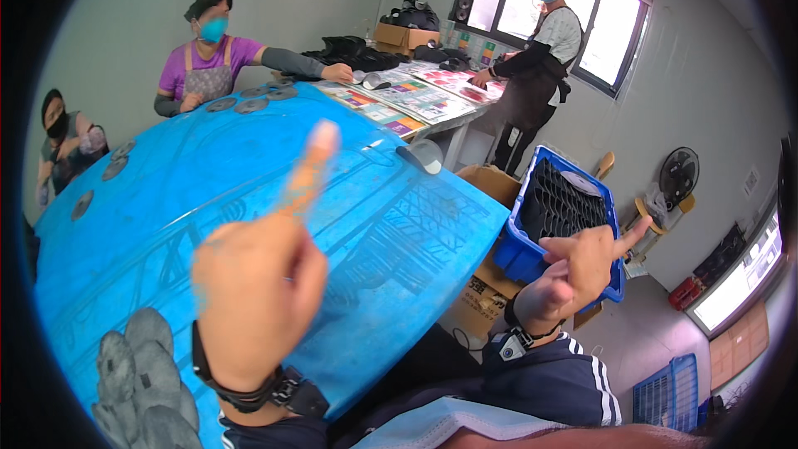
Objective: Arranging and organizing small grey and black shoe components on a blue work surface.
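Note:
My left hand (253, 291) is raised over the blue-covered table (366, 258). Its index finger points away from me and the other fingers are curled in, holding nothing. My right hand (578, 270) is up in front of a blue plastic crate (617, 278), index finger stretched out to the right, thumb apart and empty. Neither hand touches anything. Dark straps with small devices circle both wrists. A pile of grey rounded flat pieces (145, 366) lies at the table's near left. Stacked black pieces (559, 204) fill much of the crate.
Across the table, a person in purple (208, 66) reaches toward grey discs (249, 106); another sits (66, 145) at far left. A third person (549, 50) stands by a printed-sheet table (407, 91). Cardboard boxes (478, 308) hold up the crate; a blue basket (665, 391) stands lower right.

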